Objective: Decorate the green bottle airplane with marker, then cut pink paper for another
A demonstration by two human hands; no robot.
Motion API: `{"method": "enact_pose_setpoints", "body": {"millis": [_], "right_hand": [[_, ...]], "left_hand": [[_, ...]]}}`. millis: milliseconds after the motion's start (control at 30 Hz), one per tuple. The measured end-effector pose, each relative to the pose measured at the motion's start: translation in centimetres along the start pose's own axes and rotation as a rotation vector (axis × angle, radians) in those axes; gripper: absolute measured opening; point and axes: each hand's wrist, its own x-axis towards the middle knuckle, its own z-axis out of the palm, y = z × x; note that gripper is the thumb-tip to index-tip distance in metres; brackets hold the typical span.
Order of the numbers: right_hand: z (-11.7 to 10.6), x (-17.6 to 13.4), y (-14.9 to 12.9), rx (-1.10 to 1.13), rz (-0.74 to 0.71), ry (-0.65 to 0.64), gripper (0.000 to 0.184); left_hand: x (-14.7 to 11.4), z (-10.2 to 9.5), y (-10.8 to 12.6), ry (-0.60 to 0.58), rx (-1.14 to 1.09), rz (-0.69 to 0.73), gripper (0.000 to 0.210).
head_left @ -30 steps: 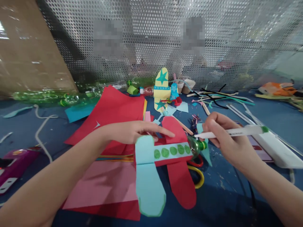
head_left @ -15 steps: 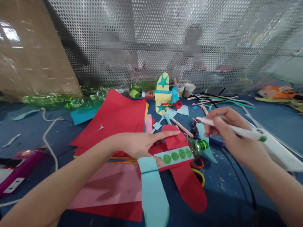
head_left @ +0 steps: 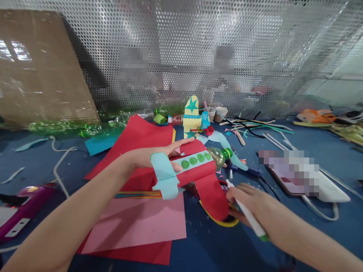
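Observation:
My left hand (head_left: pixel 163 153) grips a toy plane (head_left: pixel 195 172) made from a green bottle wrapped in red paper, its thumb against a pale blue strip (head_left: pixel 188 161) with green dots. A pale blue paper tail (head_left: pixel 164 174) stands at the plane's rear. The bottle's green cap (head_left: pixel 227 153) points right. My right hand (head_left: pixel 252 200) is closed around a white marker (head_left: pixel 251 217) with a green end. Its fingers are at the tip of the red paper wing (head_left: pixel 212 194); whether they pinch it is unclear. Yellow-edged scissors handles (head_left: pixel 219 222) show partly under the wing.
Red paper sheets (head_left: pixel 136 130) and a pink sheet (head_left: pixel 147 223) lie left of centre. Behind stands a yellow plane with stars (head_left: pixel 191 117). A phone (head_left: pixel 279 173) lies at right, a purple power strip (head_left: pixel 31 204) at left. Bottles (head_left: pixel 59 127) line the perforated metal wall (head_left: pixel 181 49).
The plane has shifted left and tilted, its tail lifted by my left hand. My right hand has come down and left with the marker to the wing tip, uncovering the phone.

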Motion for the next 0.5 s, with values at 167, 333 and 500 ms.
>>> {"method": "enact_pose_setpoints", "body": {"millis": [167,333,500], "right_hand": [[2.8,1.0,0.7,0.032,0.051,0.049,0.012],[3.1,2.1,1.8,0.093,0.062,0.106,0.013],[3.3,5.1,3.1,0.16,0.076,0.166,0.028]], "left_hand": [[-0.3,-0.2,0.9,0.024,-0.134,-0.081,0.088],[-0.9,-0.7,2.1,0.072,-0.205,-0.098,0.094],[-1.2,-0.5,2.6,0.109,-0.213,-0.095,0.101]]}}
